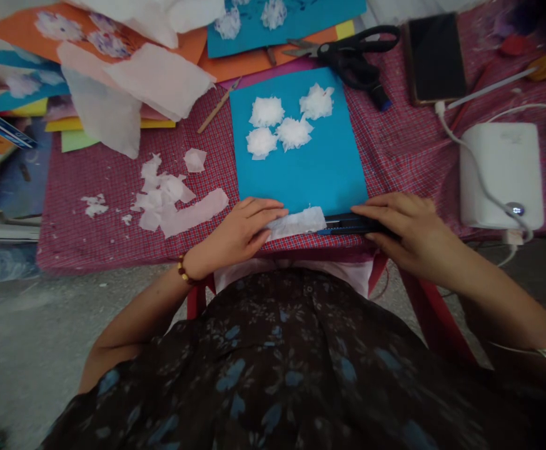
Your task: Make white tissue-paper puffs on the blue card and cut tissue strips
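Observation:
A folded strip of white tissue paper (298,223) lies along the table's near edge, overlapping the lower edge of a blue sheet (310,178). Its left end is pinched by my left hand (242,231), which is closed. My right hand (408,231) closes around a slim black tool with a bluish lower edge (348,224); its kind is not clear. The tool's left end meets the strip's right end. On the upper part of the blue sheet sit several ruffled white tissue tufts (294,133).
Torn tissue scraps (164,197) lie left on the checked tablecloth (89,231). Black-handled scissors (352,56) and a wooden-handled pointed tool (219,106) lie beyond. At right are a phone (436,56) and a white power bank (500,175) with a cable. Coloured sheets (160,128) pile up far left.

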`<state>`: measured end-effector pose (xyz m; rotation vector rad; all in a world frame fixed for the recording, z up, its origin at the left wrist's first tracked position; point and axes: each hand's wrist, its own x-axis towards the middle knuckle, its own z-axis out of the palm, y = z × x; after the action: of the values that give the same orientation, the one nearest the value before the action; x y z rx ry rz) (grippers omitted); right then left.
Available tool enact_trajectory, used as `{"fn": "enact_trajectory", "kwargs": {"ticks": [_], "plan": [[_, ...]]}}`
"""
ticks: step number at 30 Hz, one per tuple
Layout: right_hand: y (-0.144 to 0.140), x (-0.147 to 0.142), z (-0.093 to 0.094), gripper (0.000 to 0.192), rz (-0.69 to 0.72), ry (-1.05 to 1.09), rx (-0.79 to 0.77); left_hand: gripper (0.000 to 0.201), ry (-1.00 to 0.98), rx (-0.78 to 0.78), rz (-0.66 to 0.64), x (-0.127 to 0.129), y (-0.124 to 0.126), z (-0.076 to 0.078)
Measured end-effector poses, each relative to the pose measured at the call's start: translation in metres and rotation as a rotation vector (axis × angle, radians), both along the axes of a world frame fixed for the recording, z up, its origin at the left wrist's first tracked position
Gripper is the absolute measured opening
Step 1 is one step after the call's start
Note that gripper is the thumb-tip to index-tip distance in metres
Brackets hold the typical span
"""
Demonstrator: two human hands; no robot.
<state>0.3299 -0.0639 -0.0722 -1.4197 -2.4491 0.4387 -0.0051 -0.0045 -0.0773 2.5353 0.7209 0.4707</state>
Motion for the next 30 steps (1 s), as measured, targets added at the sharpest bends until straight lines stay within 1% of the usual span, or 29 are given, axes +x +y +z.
{"fn": "enact_trajectory", "kwargs": {"ticks": [4, 7, 10, 15, 18, 23, 26, 30], "plan": [[0.0, 0.001, -0.003, 0.046, -0.005, 0.029, 0.027, 0.04, 0.013, -0.067, -0.054, -0.002, 0.007, 0.013], [0.0, 0.001, -0.002, 0.046, 0.0, 0.012, 0.023, 0.05, 0.104, -0.008, -0.132, -0.003, 0.015, 0.016], [0.0, -0.001, 0.001, 0.044, 0.005, -0.013, 0.005, 0.062, 0.207, 0.074, -0.18, -0.002, 0.02, 0.01], [-0.007, 0.0, 0.002, 0.04, 0.007, -0.004, 0.02, 0.073, 0.252, 0.143, -0.154, 0.002, 0.015, -0.003], [-0.018, 0.002, -0.002, 0.04, -0.005, 0.039, 0.025, 0.076, 0.269, 0.158, -0.149, 0.002, 0.013, -0.004], [-0.035, 0.007, -0.01, 0.043, -0.048, 0.092, 0.037, 0.075, 0.281, 0.162, -0.157, 0.002, 0.014, -0.003], [-0.035, 0.006, -0.011, 0.042, -0.058, 0.09, 0.047, 0.076, 0.266, 0.163, -0.163, 0.002, 0.015, -0.003], [-0.028, 0.002, -0.012, 0.041, -0.053, 0.069, 0.063, 0.076, 0.285, 0.175, -0.172, 0.0, 0.017, -0.005]]}}
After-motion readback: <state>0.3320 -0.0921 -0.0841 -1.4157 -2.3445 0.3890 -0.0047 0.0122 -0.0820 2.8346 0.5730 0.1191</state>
